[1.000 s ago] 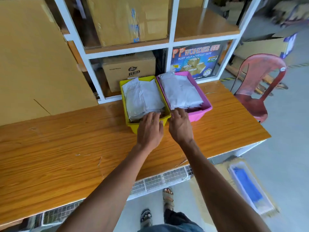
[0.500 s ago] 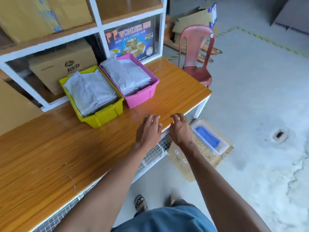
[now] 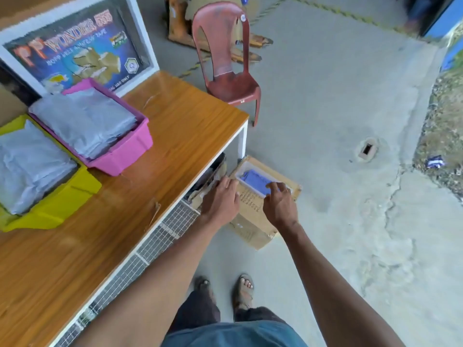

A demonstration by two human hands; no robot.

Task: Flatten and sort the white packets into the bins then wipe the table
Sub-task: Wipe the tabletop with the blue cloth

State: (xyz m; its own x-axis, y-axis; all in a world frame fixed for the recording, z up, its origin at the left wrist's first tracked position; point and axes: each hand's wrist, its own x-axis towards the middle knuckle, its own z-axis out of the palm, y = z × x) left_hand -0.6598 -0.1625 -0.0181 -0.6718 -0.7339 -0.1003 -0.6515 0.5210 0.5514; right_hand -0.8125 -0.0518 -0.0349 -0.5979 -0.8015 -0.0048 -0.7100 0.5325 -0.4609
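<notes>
Wooden table [image 3: 175, 126], two filled bins [image 3: 130, 149]

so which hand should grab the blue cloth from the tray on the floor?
Right, probably. The right hand already has its fingers at the white tray, right next to the blue cloth. The left hand hangs nearer the table edge, off the tray.

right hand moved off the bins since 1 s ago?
Yes. The right hand has left the pink bin and gone past the table edge, down toward the blue cloth on the floor.
</notes>
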